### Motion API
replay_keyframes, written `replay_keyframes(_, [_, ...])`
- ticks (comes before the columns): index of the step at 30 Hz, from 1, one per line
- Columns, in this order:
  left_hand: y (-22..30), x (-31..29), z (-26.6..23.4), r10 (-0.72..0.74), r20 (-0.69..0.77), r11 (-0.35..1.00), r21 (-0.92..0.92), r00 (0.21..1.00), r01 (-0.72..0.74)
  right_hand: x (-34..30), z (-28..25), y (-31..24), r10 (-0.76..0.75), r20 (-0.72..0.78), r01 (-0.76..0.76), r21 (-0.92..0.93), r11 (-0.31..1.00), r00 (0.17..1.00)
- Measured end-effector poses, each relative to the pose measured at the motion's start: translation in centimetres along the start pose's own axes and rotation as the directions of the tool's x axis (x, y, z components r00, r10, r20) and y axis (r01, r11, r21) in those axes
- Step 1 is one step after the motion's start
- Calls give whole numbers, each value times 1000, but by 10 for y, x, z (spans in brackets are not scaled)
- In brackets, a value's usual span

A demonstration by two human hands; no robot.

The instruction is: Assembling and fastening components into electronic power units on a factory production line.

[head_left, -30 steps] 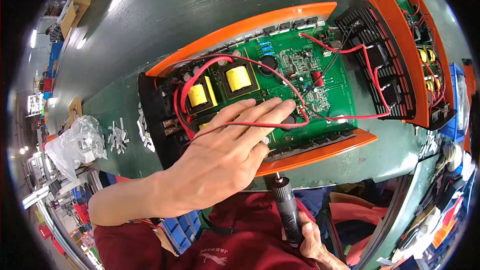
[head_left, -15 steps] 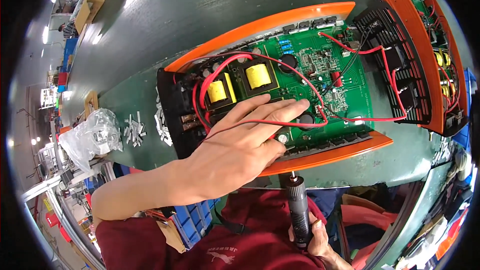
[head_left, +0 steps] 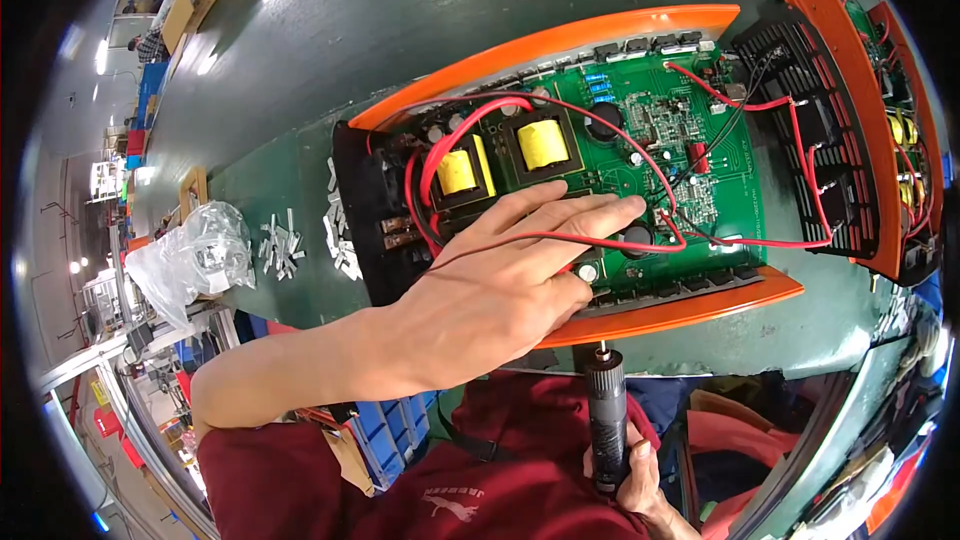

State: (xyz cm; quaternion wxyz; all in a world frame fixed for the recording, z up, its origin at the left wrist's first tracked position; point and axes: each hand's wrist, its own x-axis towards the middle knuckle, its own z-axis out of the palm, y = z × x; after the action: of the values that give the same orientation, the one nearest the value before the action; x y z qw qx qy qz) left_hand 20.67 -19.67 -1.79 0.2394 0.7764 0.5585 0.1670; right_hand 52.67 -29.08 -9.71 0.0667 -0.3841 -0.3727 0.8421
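An open electronic unit lies on the bench, its green circuit board [head_left: 735, 165] set between orange side panels [head_left: 690, 318]. My left hand [head_left: 490, 290] is open and lies over the near left part of the board, fingers stretched out, with the thumb by the near panel. A thin red wire [head_left: 560, 236] runs across the back of that hand. Below the near panel, my right hand [head_left: 640, 475] is closed around a black electric screwdriver [head_left: 608, 415]. The screwdriver stands with its bit against the panel's outer side; the bit's tip is hidden. Two yellow transformers [head_left: 543, 144] sit beyond my left fingers.
A black slotted end plate [head_left: 850, 155] hangs on red wires at the board's right. A second orange-sided unit [head_left: 905, 130] stands farther right. Left of the board are small metal strips [head_left: 283, 245] and a clear plastic bag [head_left: 205, 255]. The green bench [head_left: 800, 335] has its edge near me.
The whole view has shifted slightly, so the unit appears a little farther right. Both hands and the screwdriver keep about the same place against the unit.
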Motion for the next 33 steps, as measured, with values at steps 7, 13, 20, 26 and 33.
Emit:
replay_keyframes(7, [0,-1,2,6,-13,1000,30,1000,-5,-4,0,5,5,1,-5,82,997,1000])
replay_keyframes(13, [0,0,2,3,17,999,39,1000,-3,-1,9,-2,45,-79,-43,32,999,996])
replay_keyframes(20, [-1,2,-3,4,72,998,64,997,-9,7,12,-11,42,-128,-47,-42,998,991])
replay_keyframes(26, [-2,-2,5,82,-23,996,28,996,-81,2,-2,18,44,318,-246,630,736,947])
replay_keyframes(33, [9,-56,-22,100,-426,995,17,899,-103,-13,-7,11,112,-356,-124,-9,992,928])
